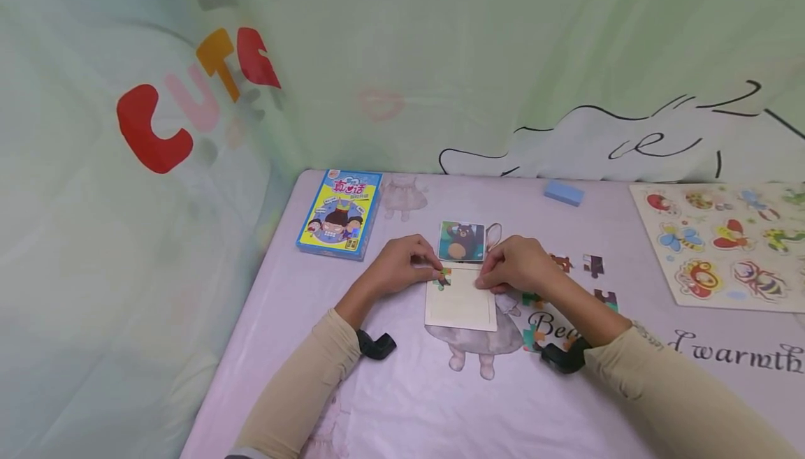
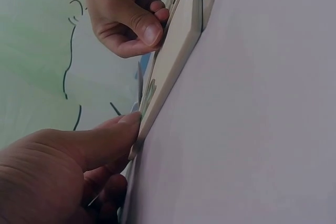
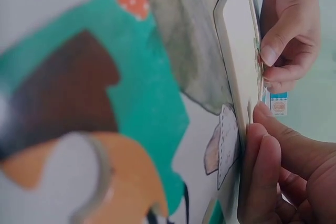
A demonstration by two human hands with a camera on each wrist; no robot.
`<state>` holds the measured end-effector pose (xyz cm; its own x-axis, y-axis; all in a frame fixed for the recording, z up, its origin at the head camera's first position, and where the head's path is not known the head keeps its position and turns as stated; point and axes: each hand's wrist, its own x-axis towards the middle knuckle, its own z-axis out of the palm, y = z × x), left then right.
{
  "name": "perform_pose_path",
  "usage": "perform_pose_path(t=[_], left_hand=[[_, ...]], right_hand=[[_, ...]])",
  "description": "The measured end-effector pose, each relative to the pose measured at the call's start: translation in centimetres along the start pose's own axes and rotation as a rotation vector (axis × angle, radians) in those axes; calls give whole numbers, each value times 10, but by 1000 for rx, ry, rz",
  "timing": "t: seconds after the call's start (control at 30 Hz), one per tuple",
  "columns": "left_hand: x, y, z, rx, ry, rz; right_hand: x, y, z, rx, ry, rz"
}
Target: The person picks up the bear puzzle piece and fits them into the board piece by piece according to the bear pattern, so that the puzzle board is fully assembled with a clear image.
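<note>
A pale, shallow puzzle tray [image 1: 464,309] lies on the table in the head view. My left hand [image 1: 402,261] is at its upper left corner, thumb and fingertips pinching a small green and orange puzzle piece [image 1: 444,279]. With curled fingers and thumb, my right hand [image 1: 517,263] grips the tray's right edge; the right wrist view shows that thumb [image 3: 286,135] against the rim. Just beyond the tray is a square picture card [image 1: 462,241] of a dark bear. Loose puzzle pieces [image 1: 593,265] lie right of the tray, some partly hidden by my right arm.
A blue and yellow card box [image 1: 339,214] stands at the back left. Toward the back right lies a blue block [image 1: 564,193]. A wooden board with insect pictures [image 1: 729,249] lies at far right. A printed curtain [image 1: 402,61] borders the table's back and left.
</note>
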<state>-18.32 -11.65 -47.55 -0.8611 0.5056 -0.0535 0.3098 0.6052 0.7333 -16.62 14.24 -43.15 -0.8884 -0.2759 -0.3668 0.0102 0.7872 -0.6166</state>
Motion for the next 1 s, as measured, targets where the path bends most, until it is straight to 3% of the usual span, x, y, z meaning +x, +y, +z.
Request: perform_pose_path(t=[0.63, 1.0], left_hand=[[0, 2, 2, -2, -11, -25], [-1, 4, 1, 13, 5, -16]], right_hand=[[0, 4, -1, -2, 1, -24], [-13, 15, -32, 118, 41, 38]])
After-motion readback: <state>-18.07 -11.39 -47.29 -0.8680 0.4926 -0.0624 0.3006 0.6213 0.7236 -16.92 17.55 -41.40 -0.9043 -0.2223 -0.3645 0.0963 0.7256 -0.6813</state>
